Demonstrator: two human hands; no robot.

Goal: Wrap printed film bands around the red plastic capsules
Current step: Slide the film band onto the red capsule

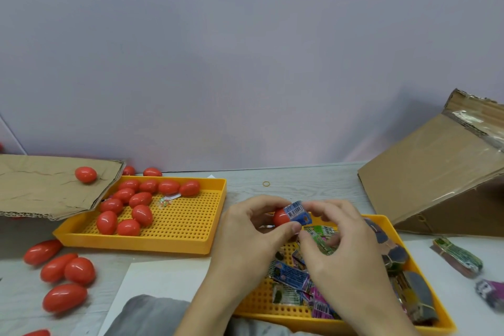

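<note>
A person is working a blue printed film band (297,212) onto a red capsule (281,217) held in the air between both hands, above the near yellow tray (444,316) of loose bands. The left hand (255,229) is pinching the capsule's bare left end between thumb and fingers, while the right hand (336,229) is curling its fingers round the band at the capsule's right end. The capsule's long axis is lying roughly left to right, tipping slightly up toward the right, so the band is sitting over the right-hand half only and the red end is pointing at the left hand. By the look of it, the band needs to slide leftward along that axis, with the right hand nearer to the work. More unwrapped capsules are waiting in the far yellow tray (191,243).
</note>
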